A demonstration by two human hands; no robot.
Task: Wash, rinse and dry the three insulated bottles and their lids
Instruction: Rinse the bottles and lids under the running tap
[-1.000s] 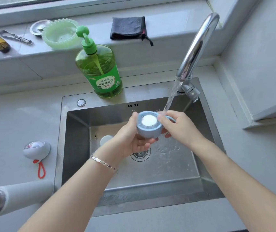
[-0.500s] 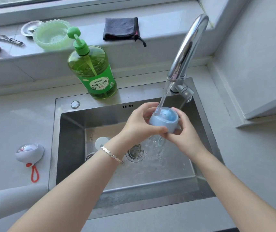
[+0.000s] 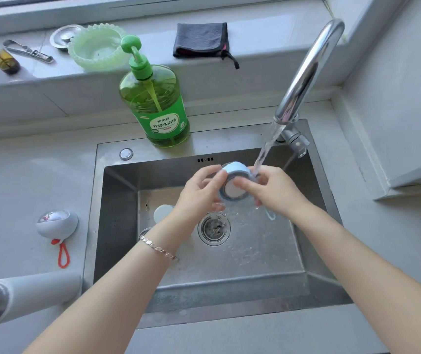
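Observation:
A light blue lid (image 3: 235,172) with a white inner face is held over the steel sink (image 3: 117,226) under the running tap stream. My left hand (image 3: 199,192) grips its left side, my right hand (image 3: 275,190) grips its right side, thumb on the white face. A white insulated bottle (image 3: 23,295) lies open-mouthed on the counter at the left. A white lid with a red loop (image 3: 57,223) sits beside it. A pale round lid (image 3: 162,213) rests on the sink floor, partly hidden by my left wrist.
The chrome faucet (image 3: 306,72) arcs over the sink from the right, water running. A green dish soap pump bottle (image 3: 158,106) stands behind the sink. On the sill are a dark folded cloth (image 3: 201,39), a green scalloped dish (image 3: 97,46) and small tools. The drain (image 3: 213,228) lies below my hands.
The blue lid has been turned between my hands: half a second ago its hollow side faced the stream, now its white face points toward me. Both hands stay under the tap.

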